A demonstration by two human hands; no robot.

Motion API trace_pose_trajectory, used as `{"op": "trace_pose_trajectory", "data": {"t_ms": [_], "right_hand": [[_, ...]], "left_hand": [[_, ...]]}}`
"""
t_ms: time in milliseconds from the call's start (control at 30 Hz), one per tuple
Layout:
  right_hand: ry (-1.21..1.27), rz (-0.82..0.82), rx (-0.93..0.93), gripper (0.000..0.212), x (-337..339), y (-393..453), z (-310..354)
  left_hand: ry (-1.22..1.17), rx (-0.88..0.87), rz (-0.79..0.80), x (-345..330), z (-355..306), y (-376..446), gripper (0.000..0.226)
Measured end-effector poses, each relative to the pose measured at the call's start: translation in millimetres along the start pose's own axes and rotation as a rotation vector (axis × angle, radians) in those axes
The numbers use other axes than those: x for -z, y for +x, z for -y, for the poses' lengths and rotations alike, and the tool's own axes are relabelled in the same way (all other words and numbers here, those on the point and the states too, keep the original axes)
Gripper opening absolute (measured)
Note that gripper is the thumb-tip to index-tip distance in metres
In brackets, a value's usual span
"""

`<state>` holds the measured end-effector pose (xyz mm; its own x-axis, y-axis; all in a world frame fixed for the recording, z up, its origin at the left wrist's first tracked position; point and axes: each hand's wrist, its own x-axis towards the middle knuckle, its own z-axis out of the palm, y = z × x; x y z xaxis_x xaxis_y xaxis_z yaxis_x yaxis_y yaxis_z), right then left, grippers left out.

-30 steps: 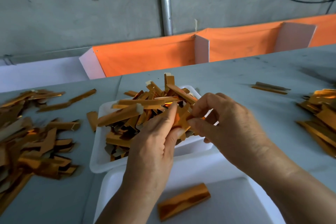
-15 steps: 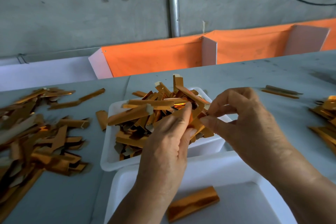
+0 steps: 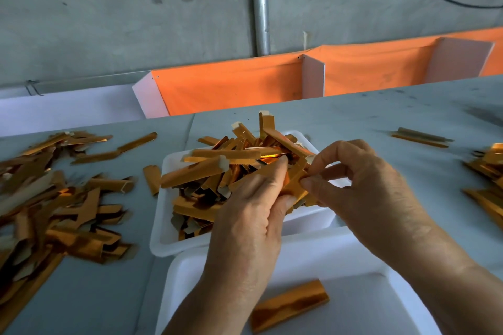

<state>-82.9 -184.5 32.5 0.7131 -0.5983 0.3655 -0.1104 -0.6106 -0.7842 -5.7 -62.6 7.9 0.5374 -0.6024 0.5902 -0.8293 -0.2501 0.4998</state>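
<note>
**Both hands on one gold strip above the far tray**

Your left hand [image 3: 245, 226] and right hand [image 3: 362, 198] meet over the far white tray [image 3: 163, 226], which sits at the middle of the worktop [image 3: 381, 117] and is piled high with gold card strips [image 3: 212, 168]. Between your hands is a single gold strip [image 3: 295, 183], lifted just above the right side of that pile.

Your left hand grips the strip, with the fingers curled over its top and the thumb pressing from below. Your right hand pinches the strip's right end between thumb and forefinger, and its other fingers are curled loosely behind. How the strip is folded cannot be made out, because your fingers cover most of it.

The near white tray [image 3: 326, 255] touches the far tray's front side, at the worktop's near edge under your wrists. One folded gold piece [image 3: 290, 304] lies aslant on its floor.

A loose heap of gold strips [image 3: 54, 212] spreads along the worktop's left edge. One short piece [image 3: 152, 179] lies just beside the far tray's left wall. A smaller heap [image 3: 487, 185] runs off the right edge, and two thin strips [image 3: 420, 137] lie together near the far right corner.

Beyond the far edge hangs an orange cloth trough [image 3: 231, 90] with white dividers. Behind it a metal pipe [image 3: 260, 3] runs up the grey wall.
</note>
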Motion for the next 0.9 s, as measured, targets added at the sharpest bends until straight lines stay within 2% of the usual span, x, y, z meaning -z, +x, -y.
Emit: {"op": "trace_pose_trajectory", "data": {"t_ms": [67, 167, 300, 567, 900], "right_hand": [[-0.042, -0.028, 0.052, 0.019, -2.5, -1.6, 2.0], [-0.058, 0.014, 0.058, 0.016, -6.3, -3.6, 2.4], [0.038, -0.079, 0.04, 0.021, 1.2, 0.1, -0.2], [-0.03, -0.04, 0.088, 0.022, -7.9, -2.6, 3.1], [0.125, 0.031, 0.007, 0.025, -8.2, -3.0, 2.1]], "left_hand": [[0.006, -0.005, -0.007, -0.6, 0.8, 0.5, 0.052], [0.017, -0.008, -0.023, -1.3, 3.2, 0.3, 0.051], [-0.019, -0.019, -0.045, -1.2, 3.4, -0.2, 0.05], [-0.077, 0.062, -0.075, -1.5, 4.7, 0.0, 0.048], [-0.013, 0.042, -0.059, -1.6, 4.3, 0.4, 0.041]]}}
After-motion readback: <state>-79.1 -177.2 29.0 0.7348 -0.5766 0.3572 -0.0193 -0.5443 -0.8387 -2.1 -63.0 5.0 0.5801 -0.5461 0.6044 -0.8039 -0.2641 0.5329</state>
